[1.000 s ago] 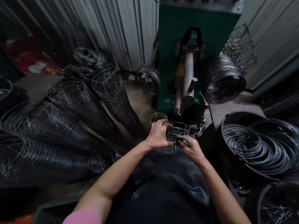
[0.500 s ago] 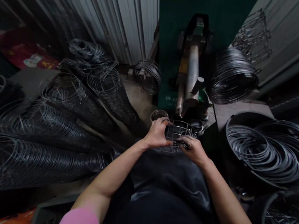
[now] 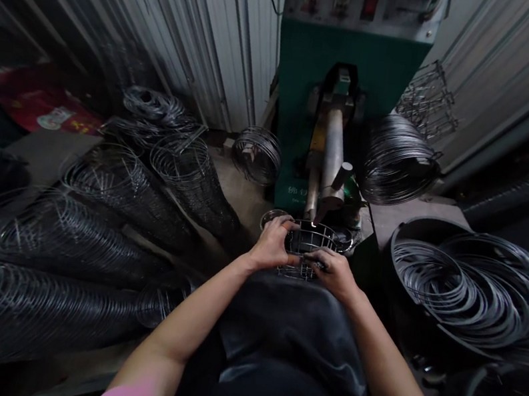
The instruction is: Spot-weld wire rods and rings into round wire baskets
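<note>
Between my hands, just below the tip of a welding machine's arm (image 3: 336,149), is a round wire basket (image 3: 300,273). My left hand (image 3: 271,245) grips its left side, thumb toward the middle and fingers over the upper rim. On the right, my right hand (image 3: 331,269) is closed at the basket's near side, with its fingertips pinched together; whether a small wire is between them cannot be made out. A small bright glint shows where the machine's tip meets the basket's far rim.
Stacks of wire baskets (image 3: 58,305) lie to the left. Wire coils (image 3: 399,163) sit right of the green machine (image 3: 294,95). A black tub (image 3: 397,237) of wire rings stands on the right, above a bin (image 3: 467,394) of short wire pieces.
The view has tilted up, bringing the machine's control panel with its red light into sight. Both hands keep nearly the same hold on the basket beneath the machine's tip.
</note>
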The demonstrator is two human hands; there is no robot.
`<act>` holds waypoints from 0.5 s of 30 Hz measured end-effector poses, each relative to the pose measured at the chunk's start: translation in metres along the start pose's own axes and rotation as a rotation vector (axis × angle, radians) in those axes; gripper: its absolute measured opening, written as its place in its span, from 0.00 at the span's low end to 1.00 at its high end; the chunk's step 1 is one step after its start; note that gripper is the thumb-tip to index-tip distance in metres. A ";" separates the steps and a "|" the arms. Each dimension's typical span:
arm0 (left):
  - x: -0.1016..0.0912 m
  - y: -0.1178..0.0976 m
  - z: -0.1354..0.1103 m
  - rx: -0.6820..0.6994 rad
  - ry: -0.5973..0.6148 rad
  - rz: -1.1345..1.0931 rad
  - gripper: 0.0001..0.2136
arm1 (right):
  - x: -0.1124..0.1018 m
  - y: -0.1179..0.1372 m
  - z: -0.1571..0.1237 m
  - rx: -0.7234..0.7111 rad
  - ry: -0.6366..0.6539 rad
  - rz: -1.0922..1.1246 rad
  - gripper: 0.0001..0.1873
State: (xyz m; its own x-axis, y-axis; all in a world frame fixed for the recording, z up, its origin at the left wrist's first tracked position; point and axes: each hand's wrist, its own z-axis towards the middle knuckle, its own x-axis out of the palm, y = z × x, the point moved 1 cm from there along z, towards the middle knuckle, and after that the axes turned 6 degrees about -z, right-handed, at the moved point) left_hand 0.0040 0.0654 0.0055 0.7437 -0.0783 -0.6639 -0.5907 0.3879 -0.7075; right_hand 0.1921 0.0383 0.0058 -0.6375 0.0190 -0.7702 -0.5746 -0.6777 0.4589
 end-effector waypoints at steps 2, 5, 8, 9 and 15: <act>0.000 0.002 0.006 -0.011 -0.007 -0.009 0.33 | -0.001 -0.005 0.006 0.012 -0.001 -0.025 0.09; 0.000 0.003 0.016 -0.035 -0.010 -0.018 0.32 | -0.002 -0.012 0.014 0.034 -0.005 -0.052 0.09; 0.000 0.002 0.020 -0.059 0.016 -0.045 0.30 | -0.003 -0.013 0.017 0.059 0.000 -0.051 0.08; 0.000 0.002 0.020 -0.072 0.022 -0.050 0.29 | -0.003 -0.013 0.017 0.065 -0.002 -0.052 0.08; 0.000 -0.004 0.018 -0.105 0.000 -0.002 0.28 | -0.002 -0.011 0.012 0.090 0.002 -0.107 0.12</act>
State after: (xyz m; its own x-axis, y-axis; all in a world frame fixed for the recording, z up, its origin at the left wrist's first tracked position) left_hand 0.0119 0.0806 0.0124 0.7452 -0.0787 -0.6622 -0.6186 0.2894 -0.7305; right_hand 0.1936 0.0545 0.0074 -0.5690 0.0860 -0.8178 -0.6831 -0.6032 0.4118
